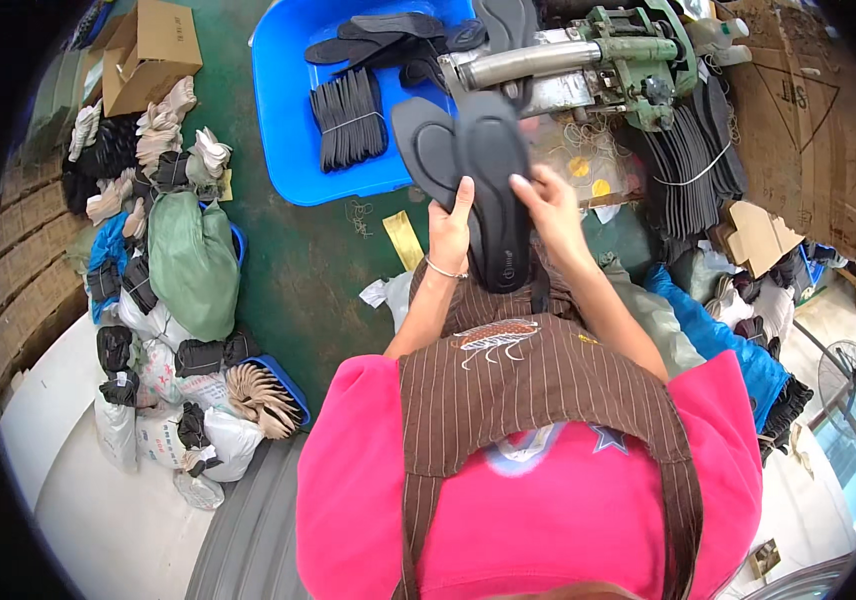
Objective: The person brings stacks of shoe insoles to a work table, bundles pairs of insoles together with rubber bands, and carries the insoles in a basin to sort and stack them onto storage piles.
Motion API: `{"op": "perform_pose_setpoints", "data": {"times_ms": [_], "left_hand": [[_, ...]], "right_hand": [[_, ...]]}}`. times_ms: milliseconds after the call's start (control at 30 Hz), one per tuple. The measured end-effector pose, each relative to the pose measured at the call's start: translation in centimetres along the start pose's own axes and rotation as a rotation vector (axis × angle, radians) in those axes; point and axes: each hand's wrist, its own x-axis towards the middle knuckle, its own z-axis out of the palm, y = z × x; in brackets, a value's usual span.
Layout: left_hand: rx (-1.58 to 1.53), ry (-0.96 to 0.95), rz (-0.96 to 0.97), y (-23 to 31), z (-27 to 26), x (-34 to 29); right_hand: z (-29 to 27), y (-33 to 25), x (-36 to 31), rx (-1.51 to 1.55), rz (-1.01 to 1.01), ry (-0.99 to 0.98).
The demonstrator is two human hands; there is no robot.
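Two black shoe insoles are held up in front of my apron, overlapping at their heels and spread apart at their toes. My left hand [451,235] is closed on the left insole [426,140], its thumb lying over the front. The right insole [493,165] partly covers the other one. At its right edge, my right hand [555,208] pinches with thumb and fingers; some fingertips are hidden behind or blurred. A machine with a metal roller [533,62] stands just beyond the insoles.
A blue tub [283,120] beyond my hands contains loose insoles and a tied bundle [348,120]. Another tied stack of insoles [693,170] stands right of the machine. Filled bags, including a green sack [195,265], crowd the left. Cardboard [813,110] rises at right, above a fan [848,388].
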Motion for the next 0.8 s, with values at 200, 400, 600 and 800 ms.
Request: {"op": "perform_pose_setpoints", "data": {"times_ms": [200,400,600,800], "left_hand": [[0.007,-0.031,-0.055,0.3,1.1,0.1],[0.577,-0.065,0.267,-1.5,-0.5,-0.3],[0.474,-0.323,0.299,-4.4,4.7,-1.5],[0.997,-0.802,0.574,-5.9,17.9,-1.4]], "right_hand": [[-6.3,1.0,5.8,0.04,-0.054,0.332],[-2.1,-0.6,4.8,0.02,0.069,-0.098],[-6.8,1.3,-3.9,0.267,-0.209,-0.203],[-25.4,-0.5,-5.7,0.277,-0.482,0.75]]}}
